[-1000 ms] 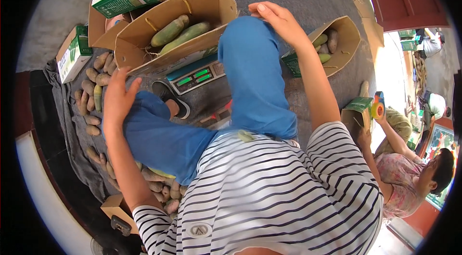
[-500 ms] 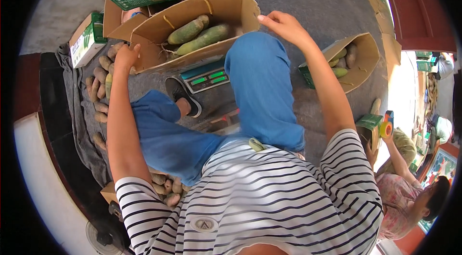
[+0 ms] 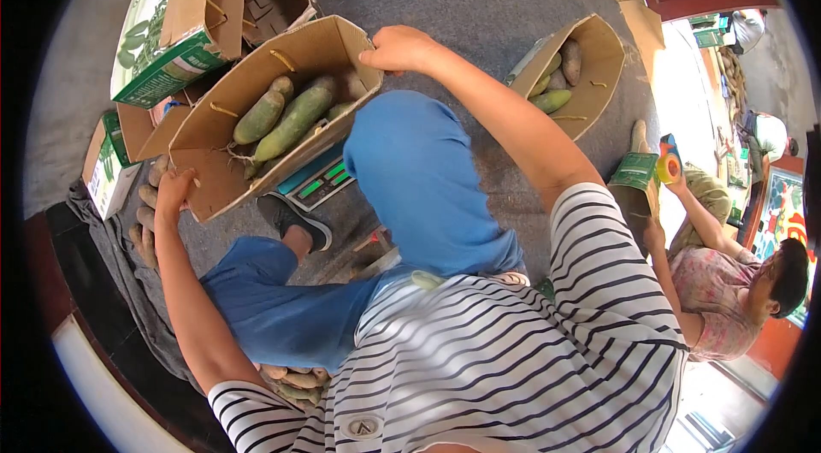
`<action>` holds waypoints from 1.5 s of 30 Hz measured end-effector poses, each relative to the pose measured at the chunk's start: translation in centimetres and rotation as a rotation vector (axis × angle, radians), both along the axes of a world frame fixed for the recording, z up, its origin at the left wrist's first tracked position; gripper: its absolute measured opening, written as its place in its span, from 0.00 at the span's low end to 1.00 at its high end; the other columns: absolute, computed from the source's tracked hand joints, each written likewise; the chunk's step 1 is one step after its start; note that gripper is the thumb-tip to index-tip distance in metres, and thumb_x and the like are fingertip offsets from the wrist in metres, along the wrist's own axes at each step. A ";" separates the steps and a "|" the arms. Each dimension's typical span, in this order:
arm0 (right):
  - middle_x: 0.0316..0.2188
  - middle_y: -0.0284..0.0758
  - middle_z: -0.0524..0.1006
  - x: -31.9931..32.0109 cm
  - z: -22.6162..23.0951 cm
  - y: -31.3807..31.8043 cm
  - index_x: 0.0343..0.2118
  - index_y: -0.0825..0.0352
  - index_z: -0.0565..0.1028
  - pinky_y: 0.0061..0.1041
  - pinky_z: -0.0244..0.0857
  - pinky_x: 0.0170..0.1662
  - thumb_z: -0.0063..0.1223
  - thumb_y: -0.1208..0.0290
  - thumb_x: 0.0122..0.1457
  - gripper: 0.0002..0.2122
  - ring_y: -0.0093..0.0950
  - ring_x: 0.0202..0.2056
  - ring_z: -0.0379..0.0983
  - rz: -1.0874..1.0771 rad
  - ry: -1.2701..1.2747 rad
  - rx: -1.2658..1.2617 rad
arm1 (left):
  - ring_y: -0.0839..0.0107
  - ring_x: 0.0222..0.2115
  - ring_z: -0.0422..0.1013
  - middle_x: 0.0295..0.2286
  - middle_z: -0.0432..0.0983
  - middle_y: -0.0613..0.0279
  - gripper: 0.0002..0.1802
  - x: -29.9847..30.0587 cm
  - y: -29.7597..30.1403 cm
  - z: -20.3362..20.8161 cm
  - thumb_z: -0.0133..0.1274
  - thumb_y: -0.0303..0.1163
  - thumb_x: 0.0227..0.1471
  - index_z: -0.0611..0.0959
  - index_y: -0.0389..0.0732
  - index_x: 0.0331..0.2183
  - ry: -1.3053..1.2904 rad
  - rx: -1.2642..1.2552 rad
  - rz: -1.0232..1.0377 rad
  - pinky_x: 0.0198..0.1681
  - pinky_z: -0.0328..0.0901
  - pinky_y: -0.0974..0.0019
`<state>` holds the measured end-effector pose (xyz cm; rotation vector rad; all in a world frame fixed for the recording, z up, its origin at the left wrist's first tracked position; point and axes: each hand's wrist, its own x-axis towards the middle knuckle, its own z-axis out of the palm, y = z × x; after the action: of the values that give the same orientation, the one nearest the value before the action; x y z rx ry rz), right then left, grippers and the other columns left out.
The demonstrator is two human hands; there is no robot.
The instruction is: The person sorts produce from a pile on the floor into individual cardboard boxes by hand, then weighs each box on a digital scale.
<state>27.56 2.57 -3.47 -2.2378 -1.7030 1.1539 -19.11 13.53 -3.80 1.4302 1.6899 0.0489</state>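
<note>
An open cardboard carton (image 3: 205,135) with several long, earthy green radishes (image 3: 295,118) in it rests on a digital scale (image 3: 318,186) with lit green readouts. My left hand (image 3: 175,192) is closed on the carton's near left corner, thumb over the rim. My right hand (image 3: 398,49) grips the rim at the opposite, right end, some fingers hidden behind the cardboard. Yellow cord handles show on the carton's long walls. The scale is partly covered by the carton and my knee.
Another open carton (image 3: 590,98) of radishes stands at right. Empty cartons (image 3: 184,68) are stacked at far left; loose brownish roots (image 3: 145,218) lie by the wall. At right, a co-worker (image 3: 714,282) holds a tape dispenser (image 3: 670,164) against a green box (image 3: 634,179).
My right hand has gone from fingers partly apart at the carton's right end to gripping its rim. The left hand stays on its corner. The view has swung, shifting everything leftward.
</note>
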 end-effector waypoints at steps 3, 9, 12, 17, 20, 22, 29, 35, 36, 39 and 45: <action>0.16 0.39 0.75 1.0 -0.7 -0.1 0.14 0.67 0.75 0.32 0.65 0.31 0.43 0.63 0.44 0.13 0.32 0.23 0.74 0.011 -0.014 0.008 | 0.76 0.21 0.70 0.23 0.75 0.66 0.13 1.9 -0.8 1.8 0.50 0.35 0.49 0.79 0.36 0.34 0.097 0.034 -0.137 0.23 0.62 0.71; 0.20 0.39 0.76 6.9 -2.1 -1.8 0.24 0.69 0.76 0.30 0.67 0.30 0.45 0.60 0.48 0.15 0.30 0.24 0.74 -0.123 0.198 0.101 | 0.78 0.13 0.65 0.15 0.71 0.67 0.11 6.5 -3.2 5.8 0.49 0.35 0.48 0.78 0.36 0.26 0.010 0.117 -0.174 0.14 0.58 0.73; 0.24 0.36 0.77 12.6 -0.9 -2.6 0.30 0.68 0.77 0.27 0.69 0.29 0.49 0.58 0.50 0.16 0.26 0.24 0.73 -0.212 0.203 0.149 | 0.79 0.14 0.64 0.14 0.68 0.69 0.12 11.4 -3.9 6.8 0.50 0.35 0.48 0.78 0.35 0.25 -0.083 0.197 -0.289 0.16 0.58 0.73; 0.20 0.31 0.74 25.9 4.1 -4.2 0.27 0.65 0.78 0.24 0.67 0.25 0.50 0.56 0.50 0.15 0.23 0.23 0.70 -0.364 -0.043 0.168 | 0.78 0.15 0.65 0.16 0.70 0.67 0.10 25.5 -6.0 5.4 0.49 0.35 0.47 0.79 0.37 0.26 -0.315 0.063 -0.368 0.17 0.60 0.72; 0.23 0.38 0.77 31.8 6.3 -5.1 0.30 0.66 0.77 0.32 0.67 0.33 0.48 0.55 0.52 0.17 0.33 0.27 0.74 -0.315 -0.348 0.292 | 0.72 0.17 0.71 0.17 0.74 0.60 0.12 33.4 -8.0 0.6 0.48 0.32 0.46 0.80 0.33 0.23 -0.489 0.059 -0.354 0.19 0.66 0.67; 0.25 0.40 0.77 34.5 6.8 -4.5 0.32 0.65 0.77 0.34 0.67 0.35 0.47 0.55 0.53 0.17 0.37 0.30 0.74 -0.219 -0.528 0.375 | 0.66 0.17 0.72 0.17 0.75 0.55 0.13 37.1 -8.8 -6.6 0.47 0.32 0.46 0.80 0.31 0.23 -0.503 0.072 -0.329 0.21 0.67 0.63; 0.34 0.43 0.77 37.3 0.5 -7.3 0.40 0.60 0.75 0.38 0.66 0.42 0.41 0.58 0.58 0.15 0.42 0.37 0.74 -0.347 -0.826 0.264 | 0.69 0.28 0.73 0.27 0.75 0.56 0.16 42.1 -12.8 -8.5 0.45 0.38 0.55 0.77 0.33 0.33 -0.501 -0.147 -0.786 0.32 0.67 0.65; 0.39 0.41 0.76 30.2 -4.7 -6.4 0.39 0.60 0.76 0.36 0.65 0.44 0.43 0.64 0.55 0.13 0.40 0.41 0.72 -0.174 -0.523 0.590 | 0.54 0.33 0.70 0.30 0.72 0.48 0.12 29.8 -11.2 2.1 0.48 0.33 0.53 0.76 0.33 0.34 -0.197 0.269 -0.943 0.37 0.64 0.59; 0.39 0.40 0.76 26.0 -4.2 -5.7 0.38 0.60 0.77 0.36 0.66 0.43 0.43 0.65 0.55 0.12 0.40 0.41 0.72 -0.194 -0.463 0.528 | 0.52 0.33 0.69 0.30 0.72 0.48 0.12 27.1 -11.5 3.8 0.49 0.33 0.52 0.76 0.33 0.34 -0.108 0.274 -0.949 0.37 0.64 0.58; 0.37 0.39 0.76 18.6 -4.9 -6.9 0.37 0.60 0.76 0.37 0.66 0.42 0.44 0.66 0.55 0.11 0.39 0.39 0.72 0.048 -0.246 0.549 | 0.49 0.34 0.69 0.31 0.72 0.47 0.11 22.3 -12.9 7.2 0.49 0.33 0.51 0.76 0.34 0.34 0.064 0.223 -0.965 0.36 0.64 0.55; 0.34 0.42 0.76 10.5 -2.7 -6.6 0.32 0.66 0.73 0.38 0.64 0.42 0.46 0.66 0.55 0.09 0.41 0.40 0.71 0.400 -0.132 0.281 | 0.48 0.34 0.70 0.31 0.71 0.48 0.12 15.9 -15.4 7.9 0.50 0.35 0.50 0.76 0.37 0.34 0.129 0.151 -0.984 0.36 0.64 0.53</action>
<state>38.09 -4.06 -6.18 -1.8957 -2.2768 0.7698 -3.22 -1.88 4.10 2.2691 0.9267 -0.4737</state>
